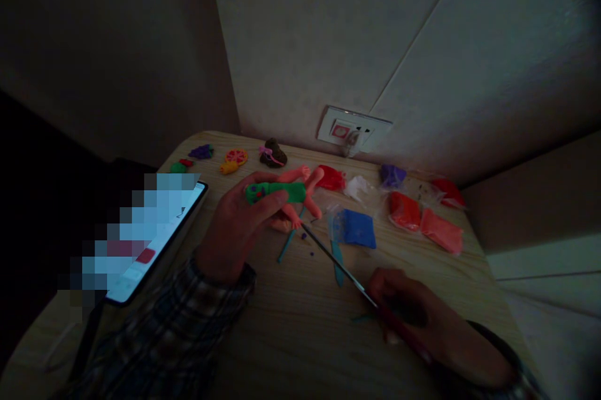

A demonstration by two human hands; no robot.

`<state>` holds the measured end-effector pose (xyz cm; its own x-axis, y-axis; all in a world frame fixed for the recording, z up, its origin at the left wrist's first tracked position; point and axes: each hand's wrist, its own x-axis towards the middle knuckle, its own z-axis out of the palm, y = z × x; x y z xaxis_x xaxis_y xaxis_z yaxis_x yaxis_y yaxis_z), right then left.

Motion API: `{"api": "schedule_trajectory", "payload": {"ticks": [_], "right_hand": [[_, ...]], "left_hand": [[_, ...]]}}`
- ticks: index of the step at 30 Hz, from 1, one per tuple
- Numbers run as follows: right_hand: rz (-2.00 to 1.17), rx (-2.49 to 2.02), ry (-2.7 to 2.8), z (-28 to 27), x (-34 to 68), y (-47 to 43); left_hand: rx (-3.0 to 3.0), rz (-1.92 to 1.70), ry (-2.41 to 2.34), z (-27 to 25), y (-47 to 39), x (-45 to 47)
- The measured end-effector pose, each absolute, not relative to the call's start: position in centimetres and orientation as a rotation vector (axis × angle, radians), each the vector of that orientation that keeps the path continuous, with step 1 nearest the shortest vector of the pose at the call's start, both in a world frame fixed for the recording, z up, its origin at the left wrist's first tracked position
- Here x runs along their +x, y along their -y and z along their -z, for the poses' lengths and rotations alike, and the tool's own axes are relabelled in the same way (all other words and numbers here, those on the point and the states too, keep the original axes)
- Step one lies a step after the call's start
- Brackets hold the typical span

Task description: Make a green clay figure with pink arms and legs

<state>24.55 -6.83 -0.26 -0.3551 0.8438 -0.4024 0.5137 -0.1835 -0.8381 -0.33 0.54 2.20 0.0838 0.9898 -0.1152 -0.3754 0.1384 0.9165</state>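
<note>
My left hand (237,225) is closed around a small clay figure (293,192) with a green body and pink limbs. Dots of purple and red mark the figure's green end. In my right hand (413,306) I grip what looks like a pair of scissors (335,262), seen nearly edge-on, with long thin metal blades and a dark red handle. The blade tip touches, or lies very close to, a pink limb's end with small finger-like points. My fingers hide part of the handle.
A lit phone (164,262) stands at the left. Blue clay (359,228), orange-red clay (404,211) and other clay packets lie right. A teal clay tool (337,256) is between. Small clay models, including a brown one (273,153), line the back below a wall socket (354,128).
</note>
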Motion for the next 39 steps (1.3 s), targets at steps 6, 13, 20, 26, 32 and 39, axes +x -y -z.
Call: {"api": "schedule_trajectory", "payload": {"ticks": [6,13,20,26,32,39], "right_hand": [[-1.603,-1.541,1.764,-0.03,24.52,6.54],[-1.604,-1.544,1.781,0.03,24.58,6.79],[-1.604,-1.543,1.778,-0.2,24.35,6.53],[-1.608,-1.554,1.773,-0.21,24.33,6.58],[-1.68,-1.542,1.77,0.19,24.6,6.69],[-1.611,-1.554,1.787,-0.19,24.35,6.52]], "left_hand": [[0.854,-1.218,-0.933,-2.24,-0.56,-0.35],[0.926,-1.212,-0.924,-2.72,-0.37,-0.3],[0.909,-1.169,-0.965,-3.07,-0.35,-0.34],[0.917,-1.186,-0.952,-2.88,-0.44,-0.28],[0.916,-1.2,-0.948,-2.95,-0.38,-0.22],[0.912,-1.188,-0.986,-3.15,-0.3,-0.19]]}}
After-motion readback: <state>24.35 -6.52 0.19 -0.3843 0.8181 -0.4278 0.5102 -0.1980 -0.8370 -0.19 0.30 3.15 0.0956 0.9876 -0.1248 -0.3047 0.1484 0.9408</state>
